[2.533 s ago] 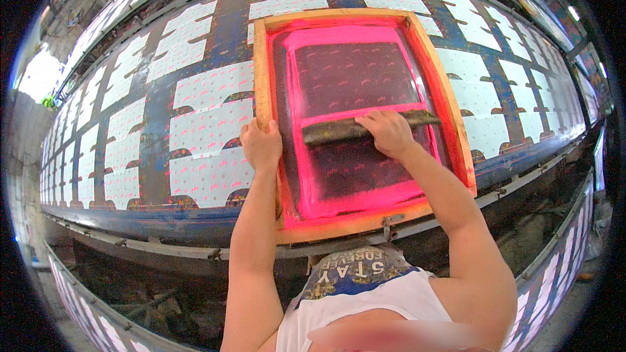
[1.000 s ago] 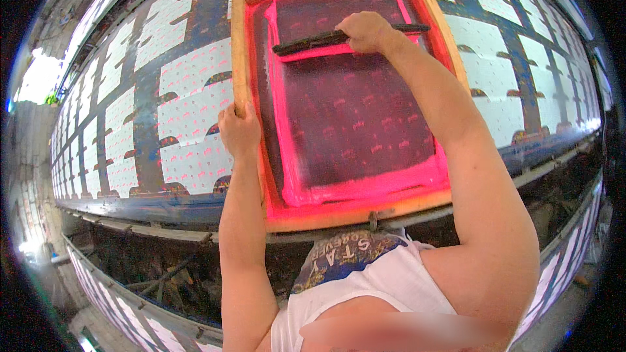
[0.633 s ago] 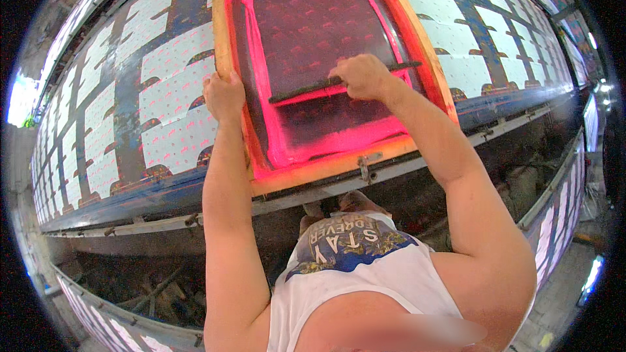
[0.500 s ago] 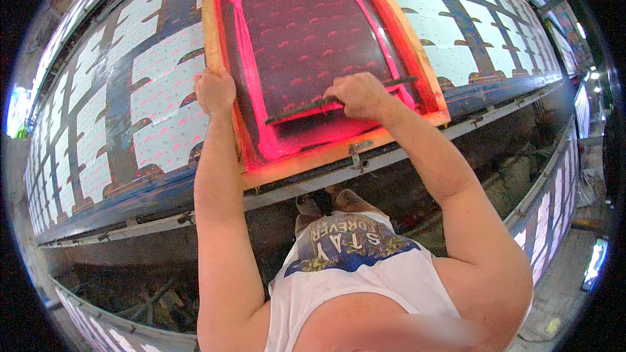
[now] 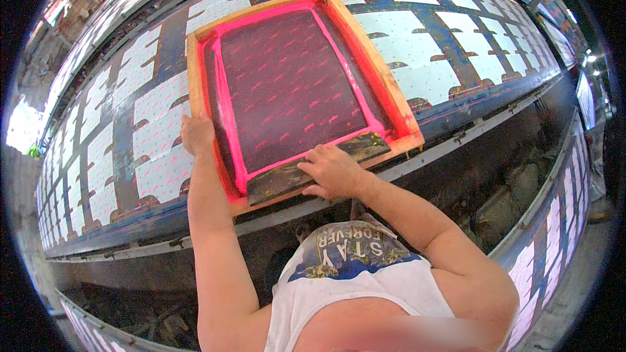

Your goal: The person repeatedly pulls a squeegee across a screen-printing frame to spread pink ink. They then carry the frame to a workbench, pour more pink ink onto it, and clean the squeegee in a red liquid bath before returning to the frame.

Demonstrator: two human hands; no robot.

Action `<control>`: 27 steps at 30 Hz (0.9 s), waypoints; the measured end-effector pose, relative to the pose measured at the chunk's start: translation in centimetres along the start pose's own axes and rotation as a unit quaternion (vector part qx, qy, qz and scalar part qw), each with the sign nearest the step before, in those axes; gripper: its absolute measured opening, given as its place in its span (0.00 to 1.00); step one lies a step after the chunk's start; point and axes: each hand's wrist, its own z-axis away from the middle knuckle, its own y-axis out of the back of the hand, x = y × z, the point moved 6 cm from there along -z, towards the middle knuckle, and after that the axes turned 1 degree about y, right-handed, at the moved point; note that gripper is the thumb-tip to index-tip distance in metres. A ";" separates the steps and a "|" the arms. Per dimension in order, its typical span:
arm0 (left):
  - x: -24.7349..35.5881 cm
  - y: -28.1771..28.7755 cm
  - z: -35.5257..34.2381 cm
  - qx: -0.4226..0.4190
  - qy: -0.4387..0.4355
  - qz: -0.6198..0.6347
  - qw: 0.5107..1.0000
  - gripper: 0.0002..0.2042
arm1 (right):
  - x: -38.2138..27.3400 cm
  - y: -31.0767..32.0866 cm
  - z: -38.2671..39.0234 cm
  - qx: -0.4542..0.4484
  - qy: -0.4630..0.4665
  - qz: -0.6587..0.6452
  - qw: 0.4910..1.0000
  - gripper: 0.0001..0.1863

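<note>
Counter [image 5: 173, 45] carries our wooden screen frame [image 5: 196, 78], near end at the counter's edge, likely so we can reach all of it. We have the squeegee [image 5: 279, 182] across that near end; our right hand [image 5: 334, 171] spreads its fingers and grasps it mid-length, presumably for balance, while our left hand [image 5: 197, 135] clenches the left rail, probably against shifting.

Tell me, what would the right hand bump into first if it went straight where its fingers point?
The right hand is on the dark squeegee, so that comes first. Past it, up-left, probably the pink ink strip; depth is hard to tell.
</note>
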 end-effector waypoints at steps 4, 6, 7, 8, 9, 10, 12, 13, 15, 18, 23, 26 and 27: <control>0.2 -1.3 -0.7 -0.068 0.002 -0.096 0.993 0.33 | 3.9 1.5 1.5 -0.042 0.051 -0.114 0.991 0.29; 0.5 -1.9 -1.0 -0.054 -0.029 -0.133 0.989 0.34 | 7.2 3.0 3.4 -0.008 0.052 -0.156 0.986 0.24; 0.3 -2.2 -1.1 -0.051 -0.016 -0.131 0.990 0.33 | 9.9 4.0 4.2 0.029 0.011 -0.140 0.990 0.23; 0.0 -2.4 -1.2 -0.047 -0.001 -0.131 0.990 0.33 | 12.5 5.4 5.1 0.092 -0.015 -0.129 0.987 0.22; -0.3 -2.3 -1.2 -0.025 0.007 -0.132 0.991 0.32 | 15.0 6.7 6.1 0.153 -0.043 -0.118 0.980 0.21; -0.3 -2.5 -1.1 -0.027 -0.006 -0.136 0.990 0.32 | 17.6 7.5 7.0 0.189 -0.094 -0.089 0.973 0.22; -0.1 -2.3 -1.1 0.006 -0.038 -0.152 0.988 0.31 | 22.0 8.5 8.5 0.233 -0.189 -0.003 0.954 0.26; -0.2 -2.4 -1.1 -0.006 -0.039 -0.151 0.988 0.32 | 23.7 8.6 9.1 0.241 -0.233 0.051 0.941 0.29; -0.1 -2.3 -1.3 -0.020 -0.036 -0.175 0.984 0.33 | 26.6 7.9 9.5 0.211 -0.277 0.049 0.936 0.33; -0.2 -2.0 -1.6 -0.046 0.015 -0.149 0.988 0.32 | 29.7 6.3 9.4 0.177 -0.353 -0.042 0.918 0.39; -0.7 -1.9 -1.7 -0.078 0.034 -0.076 0.993 0.36 | 31.0 5.4 7.9 0.151 -0.398 -0.043 0.904 0.41; -1.6 -2.3 -1.8 -0.099 0.017 -0.068 0.993 0.37 | 31.3 5.3 7.1 0.150 -0.399 -0.020 0.905 0.41; -1.8 -2.4 -1.8 -0.091 -0.001 -0.067 0.994 0.37 | 31.3 5.3 7.0 0.159 -0.401 -0.018 0.902 0.41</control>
